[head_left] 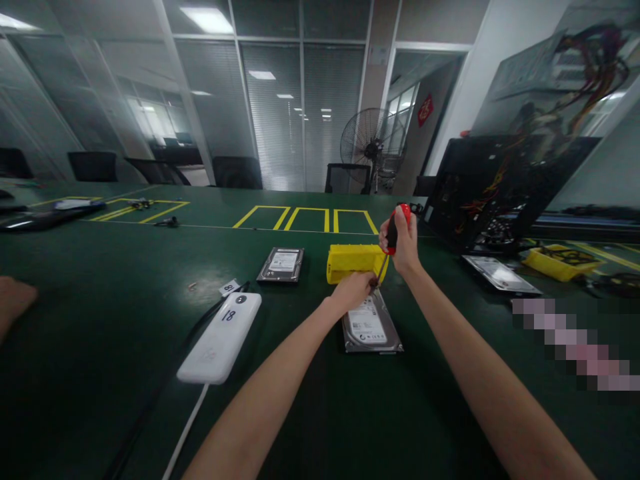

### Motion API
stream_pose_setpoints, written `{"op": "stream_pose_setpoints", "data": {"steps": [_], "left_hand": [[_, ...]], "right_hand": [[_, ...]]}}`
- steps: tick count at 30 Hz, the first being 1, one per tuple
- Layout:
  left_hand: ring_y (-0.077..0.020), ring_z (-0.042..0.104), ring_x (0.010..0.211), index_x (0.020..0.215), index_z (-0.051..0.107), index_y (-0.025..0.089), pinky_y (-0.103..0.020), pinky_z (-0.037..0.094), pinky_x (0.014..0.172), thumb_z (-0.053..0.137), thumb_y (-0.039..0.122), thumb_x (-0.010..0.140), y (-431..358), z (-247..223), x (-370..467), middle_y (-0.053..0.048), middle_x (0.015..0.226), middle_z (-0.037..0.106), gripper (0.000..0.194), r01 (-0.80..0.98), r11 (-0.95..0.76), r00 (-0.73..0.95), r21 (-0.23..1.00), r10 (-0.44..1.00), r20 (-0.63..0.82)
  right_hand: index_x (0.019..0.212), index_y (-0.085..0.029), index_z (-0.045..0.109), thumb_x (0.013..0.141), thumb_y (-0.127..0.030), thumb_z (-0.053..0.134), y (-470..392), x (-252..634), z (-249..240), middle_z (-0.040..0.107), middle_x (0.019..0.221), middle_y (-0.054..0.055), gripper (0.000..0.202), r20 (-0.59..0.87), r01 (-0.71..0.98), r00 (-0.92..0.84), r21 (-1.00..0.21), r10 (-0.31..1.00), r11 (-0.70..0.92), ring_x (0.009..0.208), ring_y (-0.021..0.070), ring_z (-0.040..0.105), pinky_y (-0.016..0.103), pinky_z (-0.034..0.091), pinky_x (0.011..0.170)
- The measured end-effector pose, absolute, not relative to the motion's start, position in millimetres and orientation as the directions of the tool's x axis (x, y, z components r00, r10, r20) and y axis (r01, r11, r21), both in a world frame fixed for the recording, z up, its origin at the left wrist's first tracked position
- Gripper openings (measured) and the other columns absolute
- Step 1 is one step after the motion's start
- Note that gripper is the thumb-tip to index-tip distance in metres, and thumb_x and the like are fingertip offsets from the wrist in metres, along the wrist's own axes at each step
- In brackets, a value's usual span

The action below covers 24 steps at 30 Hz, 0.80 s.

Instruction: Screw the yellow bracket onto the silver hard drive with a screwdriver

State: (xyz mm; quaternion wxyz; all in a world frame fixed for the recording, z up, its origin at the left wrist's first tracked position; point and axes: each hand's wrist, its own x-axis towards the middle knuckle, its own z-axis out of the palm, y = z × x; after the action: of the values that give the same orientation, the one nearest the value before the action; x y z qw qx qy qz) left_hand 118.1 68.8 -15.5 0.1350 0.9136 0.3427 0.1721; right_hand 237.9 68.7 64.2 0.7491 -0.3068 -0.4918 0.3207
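Observation:
A silver hard drive [369,327] lies label up on the green table in front of me. My left hand [354,291] rests at its far end, fingers closed near the screwdriver's tip; what they pinch, if anything, is hidden. Wrapped round the red and black handle of a screwdriver [393,235] is my right hand [406,243]. The screwdriver's shaft slants down to the drive's far edge beside my left fingertips. Just behind the drive stands a yellow plastic bin [353,260], partly covered by my left hand.
Left of the bin lies a second hard drive [282,264]. A white power bank [223,340] marked 18 trails cables. On the right are an open computer case [493,190], another drive [500,275] and a yellow tray [560,263] of cables. Another person's hand [16,299] shows at the left edge.

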Motion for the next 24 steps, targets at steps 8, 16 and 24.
{"op": "stream_pose_setpoints", "data": {"steps": [8, 16, 24], "left_hand": [[-0.0192, 0.063, 0.100, 0.114, 0.057, 0.017, -0.029, 0.048, 0.084, 0.036, 0.012, 0.091, 69.8, -16.6, 117.1, -0.009, 0.111, 0.065, 0.031, 0.565, -0.722, 0.707, 0.400, 0.673, 0.217], [-0.0194, 0.061, 0.102, 0.116, 0.056, 0.018, -0.030, 0.047, 0.087, 0.036, 0.012, 0.091, 69.7, -15.9, 117.0, -0.010, 0.113, 0.065, 0.033, 0.575, -0.719, 0.710, 0.390, 0.675, 0.200], [-0.0178, 0.062, 0.103, 0.117, 0.055, 0.018, -0.028, 0.047, 0.087, 0.036, 0.012, 0.091, 70.9, -17.6, 116.9, -0.008, 0.113, 0.065, 0.033, 0.547, -0.708, 0.704, 0.446, 0.678, 0.214]], "right_hand": [[0.079, -0.021, 0.050, 0.074, -0.078, 0.035, 69.9, 244.0, 66.9, 0.043, 0.049, -0.006, 0.059, 0.488, -0.297, 0.212, -0.794, 0.847, 0.531, 0.033, 0.0049, 0.038, 0.019, 0.027, 0.030], [0.080, -0.025, 0.040, 0.072, -0.059, 0.061, 71.8, 241.8, 64.6, 0.050, 0.061, -0.008, 0.040, 0.537, -0.214, 0.355, -0.750, 0.765, 0.626, 0.037, 0.0048, 0.043, 0.017, 0.031, 0.032], [0.078, -0.020, 0.056, 0.075, -0.071, 0.045, 69.8, 246.2, 70.3, 0.050, 0.061, -0.004, 0.053, 0.495, -0.289, 0.278, -0.774, 0.823, 0.563, 0.041, 0.0052, 0.047, 0.020, 0.037, 0.036]]}}
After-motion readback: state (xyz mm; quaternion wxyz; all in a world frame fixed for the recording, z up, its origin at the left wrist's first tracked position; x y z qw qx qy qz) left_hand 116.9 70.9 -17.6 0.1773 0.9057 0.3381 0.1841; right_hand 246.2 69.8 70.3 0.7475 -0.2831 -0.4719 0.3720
